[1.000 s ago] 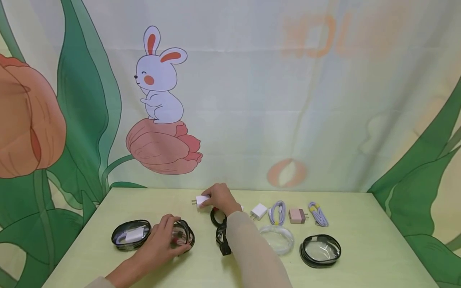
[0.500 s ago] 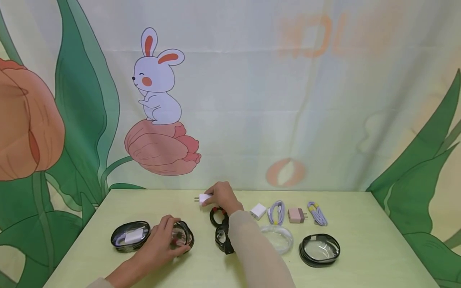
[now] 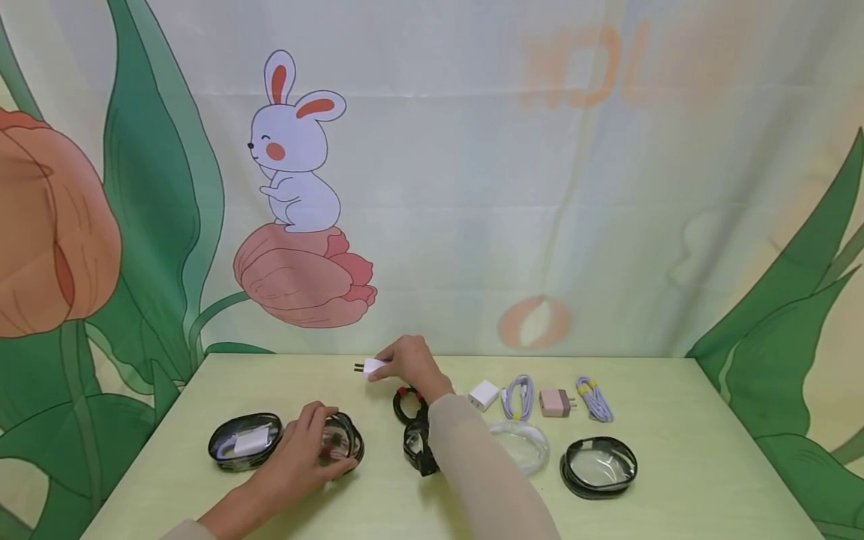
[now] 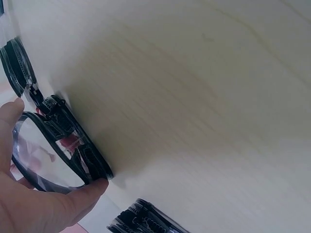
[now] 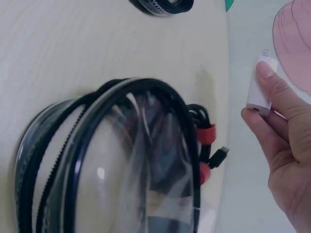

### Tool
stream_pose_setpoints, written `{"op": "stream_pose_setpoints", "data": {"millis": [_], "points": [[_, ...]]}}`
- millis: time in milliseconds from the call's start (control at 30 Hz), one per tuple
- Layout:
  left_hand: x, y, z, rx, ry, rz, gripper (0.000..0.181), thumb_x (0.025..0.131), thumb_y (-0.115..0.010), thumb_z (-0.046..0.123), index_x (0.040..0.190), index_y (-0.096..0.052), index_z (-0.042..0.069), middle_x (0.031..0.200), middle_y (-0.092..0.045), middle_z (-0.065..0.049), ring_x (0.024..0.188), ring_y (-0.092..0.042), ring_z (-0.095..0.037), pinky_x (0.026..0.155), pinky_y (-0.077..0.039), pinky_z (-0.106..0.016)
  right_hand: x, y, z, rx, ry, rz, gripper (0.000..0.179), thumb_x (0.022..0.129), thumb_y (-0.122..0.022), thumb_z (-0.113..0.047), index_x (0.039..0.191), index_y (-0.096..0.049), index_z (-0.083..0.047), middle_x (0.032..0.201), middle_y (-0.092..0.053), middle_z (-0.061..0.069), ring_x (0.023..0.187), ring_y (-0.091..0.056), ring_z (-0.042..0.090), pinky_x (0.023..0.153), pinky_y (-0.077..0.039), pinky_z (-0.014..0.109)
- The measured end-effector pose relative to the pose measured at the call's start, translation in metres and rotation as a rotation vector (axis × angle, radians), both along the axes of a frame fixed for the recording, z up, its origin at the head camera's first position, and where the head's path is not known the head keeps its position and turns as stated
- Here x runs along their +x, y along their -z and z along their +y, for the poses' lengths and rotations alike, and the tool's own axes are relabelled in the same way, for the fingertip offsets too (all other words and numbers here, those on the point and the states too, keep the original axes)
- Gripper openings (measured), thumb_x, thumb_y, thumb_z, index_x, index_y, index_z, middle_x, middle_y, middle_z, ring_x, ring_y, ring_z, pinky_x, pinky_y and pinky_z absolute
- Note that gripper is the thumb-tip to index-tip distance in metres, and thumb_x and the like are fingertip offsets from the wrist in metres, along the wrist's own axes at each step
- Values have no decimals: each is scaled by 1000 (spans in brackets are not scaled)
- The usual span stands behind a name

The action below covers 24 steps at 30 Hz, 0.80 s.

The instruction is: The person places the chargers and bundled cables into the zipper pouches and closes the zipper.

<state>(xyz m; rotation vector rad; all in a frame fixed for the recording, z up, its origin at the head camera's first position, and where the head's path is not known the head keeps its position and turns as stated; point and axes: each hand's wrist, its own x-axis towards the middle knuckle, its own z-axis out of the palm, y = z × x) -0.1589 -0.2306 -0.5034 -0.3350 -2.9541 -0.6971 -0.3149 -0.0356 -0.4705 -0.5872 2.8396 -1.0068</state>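
Head view: one white charger (image 3: 374, 368), near the far edge of the table (image 3: 702, 450), pinched in the right hand (image 3: 413, 365). Long axis crosswise; prongs directed to the person's left, away from the palm. One black-rimmed clear case (image 3: 347, 432) in the left hand (image 3: 300, 452), nearer the person and slightly left of the charger.

Left wrist view: thumb and fingers set apart, gripping the case's rims; red shows through its wall.

Right wrist view: charger between thumb and finger, prongs at the free end; contact with the table cannot be told.
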Motion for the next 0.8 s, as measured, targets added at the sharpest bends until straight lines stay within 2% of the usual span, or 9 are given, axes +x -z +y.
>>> {"op": "stream_pose_setpoints", "data": {"millis": [167, 367, 600, 800], "points": [[0, 0, 1, 5, -8, -1, 84, 82, -82, 50, 141, -44, 4, 141, -40, -17, 113, -48, -40, 95, -45, -59, 4, -4, -4, -12, 30, -13, 33, 74, -90, -39, 101, -84, -19, 93, -78, -9, 97, -69, 12, 77, -56, 23], [2, -2, 1, 33, -18, -5, 85, 82, -83, 49, 140, -42, 3, 144, -39, -20, 116, -48, -42, 95, -46, -60, 14, -5, -10, -45, 37, -70, 33, 71, -92, -36, 96, -84, -16, 79, -77, -7, 67, -67, 5, 62, -52, 22], [3, -2, 0, 49, -18, 5, 84, 82, -83, 50, 139, -41, 3, 142, -40, -20, 117, -49, -43, 97, -45, -61, 34, -5, -12, 33, -61, -79, 28, 72, -92, -39, 85, -84, -15, 67, -72, -8, 62, -68, 7, 59, -51, 20], [3, -4, -1, 61, -20, 40, 79, 83, -83, 47, 135, -41, 5, 135, -45, -19, 112, -52, -39, 93, -47, -56, 47, -2, -18, 150, -189, -12, 21, 76, -89, -40, 81, -83, -20, 66, -71, -14, 62, -63, 1, 55, -46, 17]]}}
